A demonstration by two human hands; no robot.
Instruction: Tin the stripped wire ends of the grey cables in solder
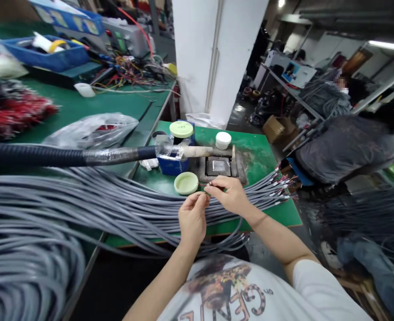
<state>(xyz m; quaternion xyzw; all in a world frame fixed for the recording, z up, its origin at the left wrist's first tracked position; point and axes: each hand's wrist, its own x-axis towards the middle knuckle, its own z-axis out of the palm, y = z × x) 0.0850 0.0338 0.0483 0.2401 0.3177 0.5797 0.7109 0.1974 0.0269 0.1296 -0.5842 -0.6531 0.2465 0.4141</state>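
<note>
Fingertip to fingertip, my two hands meet above a bundle of grey cables [159, 209]. My left hand [192, 219] is closed in a pinch on thin wires. My right hand [230, 195] pinches the same small group of thin wires [201, 184], of which a reddish strand sticks out to the left. My fingers cover most of the strands. Just beyond the hands is a shallow pale-green lid or dish [186, 183]. Behind my right hand lies a square metal pot [218, 166] with a silvery surface. The bundle's stripped ends [284, 183] fan out to the right.
A dark ribbed hose [116, 156] with a pale nozzle reaches over the pot from the left. A white tub [222, 140], a green-lidded jar [181, 129] and a blue box [172, 165] stand behind. Coiled cable [26, 249] fills the left; another person [344, 147] bends at right.
</note>
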